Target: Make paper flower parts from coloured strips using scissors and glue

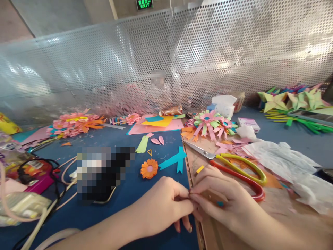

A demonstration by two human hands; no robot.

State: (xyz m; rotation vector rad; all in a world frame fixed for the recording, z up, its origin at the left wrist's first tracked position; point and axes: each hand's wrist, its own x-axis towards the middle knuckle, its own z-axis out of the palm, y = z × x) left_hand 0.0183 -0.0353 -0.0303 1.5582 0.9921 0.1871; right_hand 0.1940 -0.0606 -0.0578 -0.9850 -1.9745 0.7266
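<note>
Near the cardboard's left edge, my left hand (pixel 174 201) and my right hand (pixel 221 192) meet at the fingertips. Both are closed in a pinch; whatever lies between the fingers is hidden or too small to make out. Just beyond them lies an orange paper flower (pixel 149 168) with a pink centre. Beside it are blue paper strips (pixel 174 160) with notched ends and a small yellow triangle (pixel 149 152). Behind my right hand, large scissors (pixel 229 166) with red and yellow handles lie partly open on the cardboard (pixel 270 205). A small yellow paper piece (pixel 200 169) sits by my right knuckles.
A phone (pixel 109 180), partly blurred, lies left of my hands near cables (pixel 49 208) and a power strip (pixel 20 208). Paper flowers (pixel 75 125), coloured sheets (pixel 158 123) and ribboned flowers (pixel 208 123) stand farther back. Crumpled tissue (pixel 283 159) covers the right. A perforated metal screen (pixel 145 62) rises behind.
</note>
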